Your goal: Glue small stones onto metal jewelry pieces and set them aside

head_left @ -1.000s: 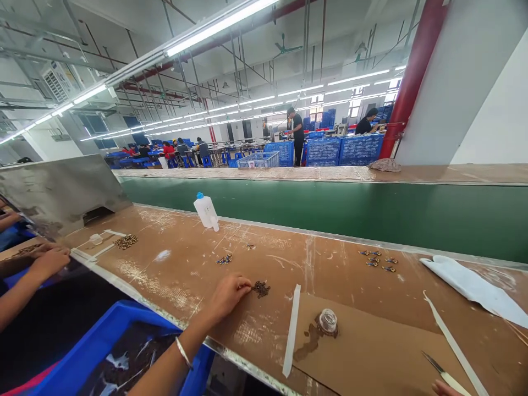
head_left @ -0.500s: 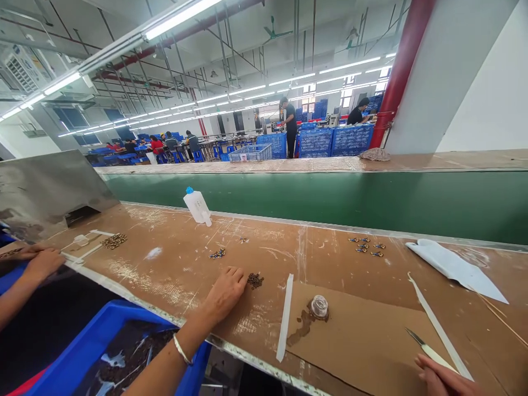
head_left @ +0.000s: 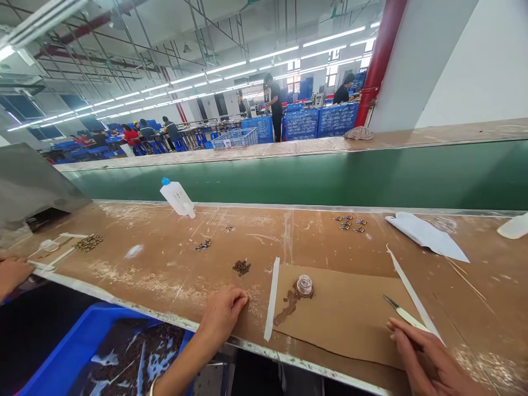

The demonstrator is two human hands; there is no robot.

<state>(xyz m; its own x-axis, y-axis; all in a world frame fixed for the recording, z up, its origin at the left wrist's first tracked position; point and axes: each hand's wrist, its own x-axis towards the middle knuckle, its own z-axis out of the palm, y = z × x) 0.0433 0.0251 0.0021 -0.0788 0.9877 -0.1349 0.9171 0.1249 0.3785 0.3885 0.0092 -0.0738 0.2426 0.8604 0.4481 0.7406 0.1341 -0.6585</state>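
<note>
My left hand rests near the table's front edge, thumb and forefinger pinched together; whatever is between them is hidden. Just beyond it lies a small pile of dark brown pieces. My right hand is over the right edge of a brown cardboard sheet, its fingertips pressed together, with nothing discernible in them. Beside those fingers lies a pale-handled tool with a dark pointed tip; it looks apart from my grip. A small clear cup stands on the cardboard amid a wet brown stain.
Small blue-and-gold pieces lie left of centre, more at the back right. A white bottle leans near the green belt. White paper lies right. A blue bin sits below; another person's hand is far left.
My left hand has drawn back from the dark pile toward the front edge, its fingers now pinched. My right hand has come further into view, close to the tool. The view has shifted.
</note>
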